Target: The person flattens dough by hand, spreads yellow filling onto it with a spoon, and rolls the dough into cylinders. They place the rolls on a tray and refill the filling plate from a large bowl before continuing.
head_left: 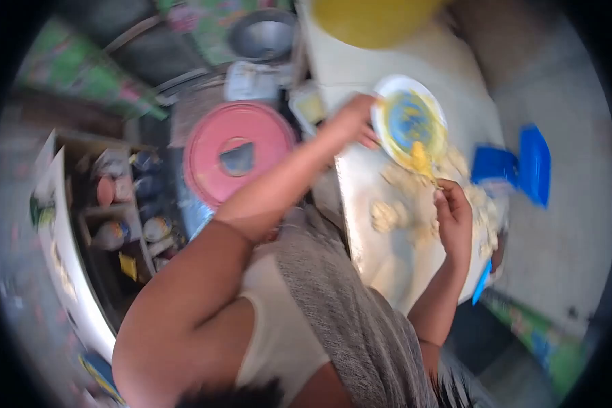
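Observation:
My left hand [355, 122] grips the rim of a white plate [394, 85] with a bluish middle, held tilted above the table. Yellow paste [415, 119] is smeared across the plate. Pinched in the fingers of my right hand [454, 214] is the thin handle of a small utensil. Its head [421, 160] is thickly coated in yellow at the plate's lower edge, so whether it is a spoon or a brush is hidden. Pale lumps that look like dough [386, 216] lie on the table [367, 180] below, several of them beyond my right hand.
A large yellow round vessel [377, 20] stands at the table's far end. Blue plastic pieces [535, 166] are at the right. To the left are a pink round lid [204, 146], a metal bowl [265, 34] and a shelf unit [81, 224] with jars.

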The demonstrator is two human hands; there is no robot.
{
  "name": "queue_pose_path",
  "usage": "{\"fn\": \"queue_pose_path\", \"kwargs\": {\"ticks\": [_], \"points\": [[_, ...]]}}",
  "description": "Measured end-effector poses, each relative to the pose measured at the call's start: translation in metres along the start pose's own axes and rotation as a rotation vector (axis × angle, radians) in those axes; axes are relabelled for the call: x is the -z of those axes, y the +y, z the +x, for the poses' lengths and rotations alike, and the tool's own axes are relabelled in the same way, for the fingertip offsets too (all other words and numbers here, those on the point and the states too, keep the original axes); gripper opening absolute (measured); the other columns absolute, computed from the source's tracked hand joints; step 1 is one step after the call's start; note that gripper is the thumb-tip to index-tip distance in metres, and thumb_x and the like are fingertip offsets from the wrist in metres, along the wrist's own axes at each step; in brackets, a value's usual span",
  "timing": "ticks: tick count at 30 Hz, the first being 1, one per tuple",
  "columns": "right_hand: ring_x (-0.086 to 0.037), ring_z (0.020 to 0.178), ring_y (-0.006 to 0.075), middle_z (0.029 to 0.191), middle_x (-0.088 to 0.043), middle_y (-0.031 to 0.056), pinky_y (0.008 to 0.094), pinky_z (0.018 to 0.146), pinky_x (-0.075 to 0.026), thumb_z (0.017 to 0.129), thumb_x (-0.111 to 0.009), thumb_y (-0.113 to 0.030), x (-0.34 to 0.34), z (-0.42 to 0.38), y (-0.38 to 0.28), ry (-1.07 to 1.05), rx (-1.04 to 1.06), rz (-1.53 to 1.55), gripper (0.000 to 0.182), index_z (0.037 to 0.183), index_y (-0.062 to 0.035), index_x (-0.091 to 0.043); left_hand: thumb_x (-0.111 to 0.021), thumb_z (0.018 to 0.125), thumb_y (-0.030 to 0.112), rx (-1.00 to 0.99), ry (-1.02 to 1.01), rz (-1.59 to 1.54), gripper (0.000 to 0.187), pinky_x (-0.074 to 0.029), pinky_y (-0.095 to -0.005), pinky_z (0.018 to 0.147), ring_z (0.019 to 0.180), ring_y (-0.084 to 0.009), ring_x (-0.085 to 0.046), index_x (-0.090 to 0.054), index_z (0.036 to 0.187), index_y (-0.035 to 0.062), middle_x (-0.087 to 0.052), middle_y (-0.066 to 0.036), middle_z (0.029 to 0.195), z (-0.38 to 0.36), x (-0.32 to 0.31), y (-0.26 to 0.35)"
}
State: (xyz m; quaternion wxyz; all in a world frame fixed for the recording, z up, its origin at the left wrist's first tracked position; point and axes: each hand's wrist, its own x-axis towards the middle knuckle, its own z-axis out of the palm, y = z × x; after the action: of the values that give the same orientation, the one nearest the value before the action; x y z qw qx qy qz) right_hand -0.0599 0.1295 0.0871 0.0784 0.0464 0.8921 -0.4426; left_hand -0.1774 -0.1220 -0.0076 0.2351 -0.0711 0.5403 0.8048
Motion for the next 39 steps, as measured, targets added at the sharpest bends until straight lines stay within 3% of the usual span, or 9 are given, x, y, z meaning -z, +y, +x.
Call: {"fn": "queue_pose_path", "kwargs": {"ticks": [6, 11, 16, 23, 29, 31, 33, 34, 39], "points": [[-0.049, 0.067, 0.0098, 0.074, -0.054, 0.0049, 0.0235, 0.061, -0.042, 0.091, -0.057, -0.004, 0.037, -0.141, 0.047, 0.226, 0.041, -0.067, 0.008, 0.094, 0.0024, -0.059, -0.051, 0.093, 0.046, -0.048, 0.122, 0.029, 0.060, -0.056, -0.0340, 0.066, 0.079, -0.0246, -0.065, -0.042, 0.128, -0.0013, -0.057, -0.020, 0.110, -0.028, -0.003, 0.013], [-0.058, 0.067, 0.0215, 0.078, -0.060, 0.0113, 0.0302, 0.064, -0.047, 0.084, -0.061, 0.001, 0.002, -0.219, 0.087, 0.437, 0.113, -0.014, 0.008, 0.092, -0.0010, -0.062, -0.054, 0.093, 0.039, -0.215, 0.252, 0.088, 0.059, -0.053, -0.0337, 0.072, 0.091, -0.0237, -0.060, -0.039, 0.133, -0.0026, -0.050, -0.017, 0.121, -0.054, -0.019, 0.010], [-0.062, 0.069, 0.0303, 0.081, -0.062, 0.0100, 0.0370, 0.059, -0.049, 0.075, -0.059, 0.005, -0.021, -0.231, 0.109, 0.256, 0.144, -0.317, 0.022, 0.092, -0.0088, -0.063, -0.054, 0.093, 0.031, -0.432, 0.372, 0.332, 0.052, -0.047, -0.0316, 0.083, 0.098, -0.0193, -0.057, -0.042, 0.133, -0.0010, -0.050, -0.013, 0.125, -0.107, -0.043, -0.003], [-0.062, 0.069, 0.0296, 0.082, -0.062, 0.0095, 0.0382, 0.059, -0.049, 0.076, -0.059, 0.002, -0.024, -0.239, 0.114, 0.251, 0.247, -0.396, 0.022, 0.094, -0.0108, -0.063, -0.044, 0.077, -0.014, -0.490, -0.036, 0.351, 0.050, -0.046, -0.0284, 0.090, 0.104, -0.0160, -0.057, -0.051, 0.125, -0.0001, -0.051, -0.011, 0.127, -0.174, -0.073, -0.062], [-0.062, 0.072, 0.0326, 0.085, -0.061, 0.0106, 0.0383, 0.062, -0.050, 0.078, -0.060, -0.002, -0.027, -0.253, 0.126, 0.307, 0.238, -0.286, 0.019, 0.095, -0.0110, -0.063, -0.051, 0.071, -0.018, -0.505, -0.194, 0.572, 0.055, -0.052, -0.0265, 0.081, 0.106, -0.0175, -0.057, -0.055, 0.121, 0.0041, -0.027, -0.014, 0.145, -0.204, -0.110, -0.102], [-0.062, 0.073, 0.0333, 0.086, -0.062, 0.0116, 0.0371, 0.062, -0.051, 0.080, -0.060, -0.002, -0.028, -0.250, 0.125, 0.271, 0.166, -0.369, 0.017, 0.095, -0.0104, -0.063, -0.057, 0.072, -0.013, -0.479, -0.251, 0.706, 0.052, -0.050, -0.0309, 0.087, 0.108, -0.0219, -0.056, -0.055, 0.121, 0.0052, -0.024, -0.016, 0.147, -0.209, -0.123, -0.108], [-0.063, 0.072, 0.0307, 0.087, -0.062, 0.0128, 0.0361, 0.063, -0.051, 0.083, -0.058, -0.003, -0.026, -0.242, 0.129, 0.287, 0.264, -0.318, 0.014, 0.095, -0.0079, -0.063, -0.063, 0.072, -0.008, -0.765, -0.304, 0.951, 0.051, -0.047, -0.0365, 0.094, 0.114, -0.0289, -0.053, -0.055, 0.121, 0.0063, -0.021, -0.017, 0.148, -0.214, -0.133, -0.116], [-0.063, 0.071, 0.0292, 0.086, -0.062, 0.0131, 0.0359, 0.062, -0.050, 0.084, -0.058, -0.004, -0.025, -0.241, 0.128, 0.336, 0.242, -0.224, 0.013, 0.096, -0.0067, -0.063, -0.067, 0.072, -0.002, -0.625, -0.422, 0.810, 0.052, -0.040, -0.0398, 0.101, 0.121, -0.0352, -0.047, -0.054, 0.122, 0.0066, -0.025, -0.020, 0.147, -0.213, -0.133, -0.117], [-0.061, 0.091, 0.0279, 0.087, -0.064, 0.0117, 0.0378, 0.083, -0.044, 0.085, -0.059, -0.010, -0.020, -0.219, 0.127, 0.333, 0.139, -0.247, 0.015, 0.098, -0.0045, -0.064, -0.063, 0.076, 0.005, -0.900, 0.286, 0.909, 0.039, -0.040, -0.0387, 0.101, 0.118, -0.0384, -0.046, -0.055, 0.113, -0.0015, -0.045, -0.023, 0.128, -0.141, -0.097, -0.077]]}}
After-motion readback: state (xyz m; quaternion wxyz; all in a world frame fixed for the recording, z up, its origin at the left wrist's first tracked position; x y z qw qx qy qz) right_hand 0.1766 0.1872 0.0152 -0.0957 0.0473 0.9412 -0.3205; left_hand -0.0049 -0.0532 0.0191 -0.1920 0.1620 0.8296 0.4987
